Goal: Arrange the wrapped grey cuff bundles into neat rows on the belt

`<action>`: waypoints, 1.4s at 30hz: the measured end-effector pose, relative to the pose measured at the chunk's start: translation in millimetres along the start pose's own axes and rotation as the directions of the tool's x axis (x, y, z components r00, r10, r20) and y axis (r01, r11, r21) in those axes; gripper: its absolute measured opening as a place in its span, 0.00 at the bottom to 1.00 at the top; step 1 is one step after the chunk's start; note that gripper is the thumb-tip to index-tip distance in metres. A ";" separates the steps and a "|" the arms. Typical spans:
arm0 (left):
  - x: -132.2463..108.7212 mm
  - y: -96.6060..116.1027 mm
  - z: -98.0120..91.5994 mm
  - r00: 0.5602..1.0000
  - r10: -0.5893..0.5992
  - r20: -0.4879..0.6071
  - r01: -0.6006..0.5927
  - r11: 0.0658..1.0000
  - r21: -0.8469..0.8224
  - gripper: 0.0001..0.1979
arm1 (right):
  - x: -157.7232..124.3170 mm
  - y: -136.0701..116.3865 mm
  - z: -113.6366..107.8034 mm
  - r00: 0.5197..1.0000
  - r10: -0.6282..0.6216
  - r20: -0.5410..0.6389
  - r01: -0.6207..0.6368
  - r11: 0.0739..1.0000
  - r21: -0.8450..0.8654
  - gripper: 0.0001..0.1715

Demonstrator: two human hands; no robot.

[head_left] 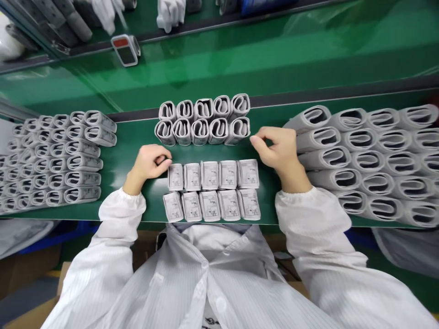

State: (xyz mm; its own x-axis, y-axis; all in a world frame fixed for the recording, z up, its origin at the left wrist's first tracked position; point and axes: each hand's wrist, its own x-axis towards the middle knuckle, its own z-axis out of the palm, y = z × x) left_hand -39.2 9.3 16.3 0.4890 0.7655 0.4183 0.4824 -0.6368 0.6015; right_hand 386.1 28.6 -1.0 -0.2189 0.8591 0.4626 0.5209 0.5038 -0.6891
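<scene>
Two rows of rolled grey fabric cuffs (202, 130) stand at the back middle of the green table, their coiled ends facing up. In front of them, near the table's front edge, two more rows of rolled cuffs (210, 175) lie with their printed sides showing. My left hand (151, 162) rests on the table, fingers curled, with its thumb close to the left end of these front rows. My right hand (279, 148) is closed, thumb and forefinger near the right end of the back rows. Neither hand shows anything inside it.
A large stack of rolled cuffs (384, 169) sits at the right, close to my right forearm. Another stack (51, 160) fills the left side. Behind the table stands a green panel (291, 64), with a small white-framed device (125, 50) hanging from the shelf edge.
</scene>
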 end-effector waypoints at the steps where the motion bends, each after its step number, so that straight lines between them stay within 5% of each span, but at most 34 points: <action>1: 2.0 4.2 1.0 0.995 0.001 0.100 0.001 1.000 -0.014 0.18 | 0.3 -1.6 -2.5 0.998 -0.012 0.066 0.012 1.000 0.010 0.32; 5: 9.9 13.6 6.9 0.965 -0.051 0.259 0.068 0.996 -0.057 0.25 | 2.8 -6.4 -5.4 0.949 -0.004 0.315 -0.016 0.998 0.061 0.41; 9: 10.2 12.2 11.2 0.986 -0.111 0.122 0.123 0.988 -0.091 0.29 | 3.7 -9.9 -2.0 0.916 0.094 0.389 -0.116 0.993 0.034 0.48; 13: 7.2 10.2 16.6 0.979 -0.196 -0.056 0.187 0.973 -0.133 0.35 | 1.8 -10.1 3.1 0.948 0.144 0.283 -0.146 0.989 -0.013 0.49; 18: 7.0 11.6 22.0 0.960 -0.276 -0.046 0.262 0.944 -0.199 0.39 | -0.4 -6.8 8.6 0.987 0.119 0.106 -0.113 0.992 -0.058 0.49; 26: 9.0 13.8 20.6 0.951 -0.295 -0.095 0.264 0.931 -0.250 0.40 | -1.7 -9.1 5.9 0.990 0.136 0.032 -0.136 0.991 -0.014 0.47; 31: 6.9 12.1 17.5 0.969 -0.247 -0.014 0.234 0.931 -0.279 0.37 | -0.5 -8.0 9.7 0.995 0.097 -0.037 -0.096 0.995 0.027 0.45; 37: 6.7 12.0 13.7 0.987 -0.140 0.079 0.160 0.894 -0.418 0.28 | 2.6 -3.9 16.1 0.925 0.348 -0.152 -0.318 0.929 0.191 0.52; 42: 3.2 12.4 13.3 0.973 -0.190 0.131 0.230 0.837 -0.496 0.30 | 7.7 -8.5 21.0 0.896 0.396 -0.202 -0.332 0.899 0.287 0.59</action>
State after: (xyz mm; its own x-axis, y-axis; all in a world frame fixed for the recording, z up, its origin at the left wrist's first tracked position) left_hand -22.0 2.6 16.0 0.4791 0.8539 0.2034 0.1562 -0.3110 0.9375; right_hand 362.7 32.8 -3.3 0.1762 0.9509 0.2544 0.3042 0.1932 -0.9328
